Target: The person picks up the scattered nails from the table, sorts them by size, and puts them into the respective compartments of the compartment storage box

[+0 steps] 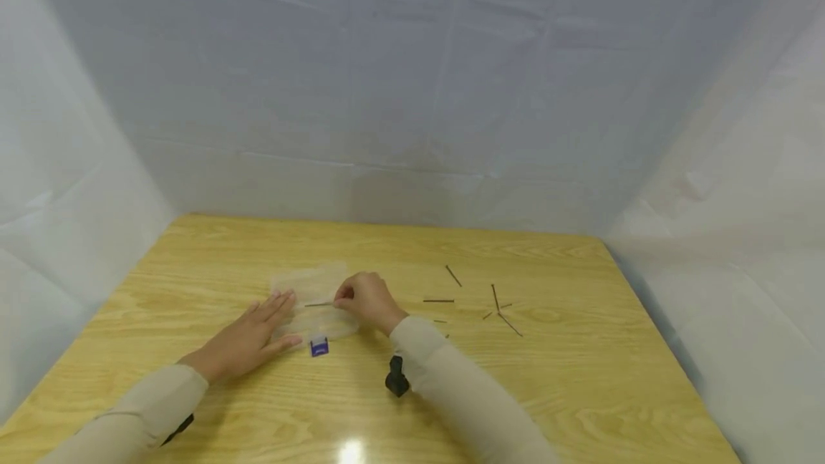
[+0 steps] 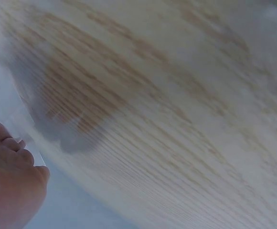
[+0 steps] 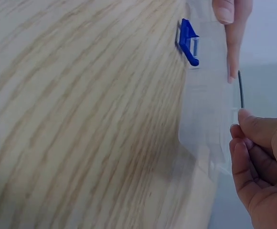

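Observation:
On the left of the table, a clear plastic box with a blue latch lies partly beneath my hands. My right hand pinches a thin dark nail between thumb and fingertips, its tip pointing left over the box. In the right wrist view the box wall stands upright below the nail. My left hand rests at the box's left side, fingers extended and thumb near the latch. The left wrist view catches only part of the left hand.
Right of the box, several loose nails lie spread on the wooden table. Among them are a long nail, another long nail and a crossing group with a slanted nail. White sheeting encloses the back and sides.

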### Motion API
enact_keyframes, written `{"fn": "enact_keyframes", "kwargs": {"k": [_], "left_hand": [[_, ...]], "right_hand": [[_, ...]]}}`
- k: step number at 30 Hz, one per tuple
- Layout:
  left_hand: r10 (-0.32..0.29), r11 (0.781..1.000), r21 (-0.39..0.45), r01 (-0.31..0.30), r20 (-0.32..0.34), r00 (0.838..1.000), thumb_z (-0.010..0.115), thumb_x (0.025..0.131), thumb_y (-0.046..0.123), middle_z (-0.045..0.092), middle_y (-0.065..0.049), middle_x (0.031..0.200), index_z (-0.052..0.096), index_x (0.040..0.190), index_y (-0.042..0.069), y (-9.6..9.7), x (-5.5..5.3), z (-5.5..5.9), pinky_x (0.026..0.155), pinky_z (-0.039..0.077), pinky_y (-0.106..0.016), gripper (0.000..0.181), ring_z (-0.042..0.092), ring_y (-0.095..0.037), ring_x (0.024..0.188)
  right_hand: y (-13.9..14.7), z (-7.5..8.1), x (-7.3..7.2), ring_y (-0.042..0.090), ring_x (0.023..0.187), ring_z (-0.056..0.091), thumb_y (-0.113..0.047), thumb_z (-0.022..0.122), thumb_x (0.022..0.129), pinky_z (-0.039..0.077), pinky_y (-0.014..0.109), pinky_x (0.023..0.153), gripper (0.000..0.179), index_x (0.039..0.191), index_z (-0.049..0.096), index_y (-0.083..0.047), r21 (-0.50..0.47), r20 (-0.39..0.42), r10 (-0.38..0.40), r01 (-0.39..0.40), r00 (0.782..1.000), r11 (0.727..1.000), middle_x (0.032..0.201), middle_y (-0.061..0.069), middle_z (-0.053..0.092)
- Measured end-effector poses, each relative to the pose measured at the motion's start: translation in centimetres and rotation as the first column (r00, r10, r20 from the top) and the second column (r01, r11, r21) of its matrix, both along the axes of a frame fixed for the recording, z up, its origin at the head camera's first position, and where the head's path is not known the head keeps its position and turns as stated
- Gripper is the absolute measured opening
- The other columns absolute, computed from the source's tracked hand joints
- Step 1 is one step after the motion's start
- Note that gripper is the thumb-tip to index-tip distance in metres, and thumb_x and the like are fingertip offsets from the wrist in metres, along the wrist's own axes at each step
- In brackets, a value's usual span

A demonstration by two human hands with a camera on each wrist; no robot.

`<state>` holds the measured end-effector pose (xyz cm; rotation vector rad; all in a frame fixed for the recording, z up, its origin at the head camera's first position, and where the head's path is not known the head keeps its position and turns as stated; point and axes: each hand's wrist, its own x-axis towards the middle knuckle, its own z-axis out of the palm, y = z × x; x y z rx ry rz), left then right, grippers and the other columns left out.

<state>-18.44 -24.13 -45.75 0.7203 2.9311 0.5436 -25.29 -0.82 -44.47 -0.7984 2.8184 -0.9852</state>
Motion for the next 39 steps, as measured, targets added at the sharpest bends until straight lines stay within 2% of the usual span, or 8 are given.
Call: {"fn": "enact_keyframes", "kwargs": {"k": [7,19,31,39], "left_hand": [[-0.001,1.0,-0.005,0.001,0.004,1.0,0.048,0.097,0.049,0.022,-0.023,0.155,0.024,0.148,-0.006,0.2,0.2,0.0,0.113,0.016,-0.062,0.078,0.019,-0.044,0.141],[-0.006,1.0,0.004,0.006,0.003,1.0,0.047,0.097,0.05,0.022,-0.023,0.155,0.024,0.149,-0.005,0.2,0.0,-0.4,0.113,0.016,-0.062,0.079,0.019,-0.044,0.142],[-0.008,1.0,-0.006,0.008,-0.009,1.0,0.046,0.098,0.05,0.022,-0.023,0.155,0.023,0.149,-0.006,0.0,0.0,-0.5,0.113,0.018,-0.062,0.079,0.02,-0.044,0.141],[-0.01,1.0,-0.002,0.01,-0.02,1.0,0.048,0.098,0.048,0.023,-0.024,0.154,0.025,0.148,-0.006,0.0,0.1,-0.3,0.113,0.019,-0.061,0.078,0.021,-0.044,0.141]], "right_hand": [[-0.8,-0.7,0.2,0.001,0.065,0.06,-0.018,0.074,0.084,0.047,0.011,0.059,0.009,0.081,0.077,-0.01,0.046,-0.054,-0.019,0.021,0.998,0.999,0.079,-0.002,0.072],[-0.9,-1.1,0.2,0.002,0.07,0.063,-0.02,0.073,0.085,0.049,0.01,0.061,0.011,0.086,0.077,-0.01,0.071,-0.07,-0.037,0.041,0.997,0.997,0.083,-0.003,0.074],[-0.4,-0.8,0.3,0.004,0.075,0.066,-0.022,0.072,0.086,0.051,0.011,0.064,0.015,0.094,0.077,-0.009,0.005,-0.064,-0.043,0.044,0.997,0.999,0.089,-0.001,0.074],[1.4,-0.4,-0.1,0.005,0.078,0.066,-0.02,0.07,0.088,0.052,0.014,0.066,0.02,0.102,0.075,-0.006,-0.1,0.006,-0.062,0.062,0.998,0.993,0.095,0.002,0.074]]}}
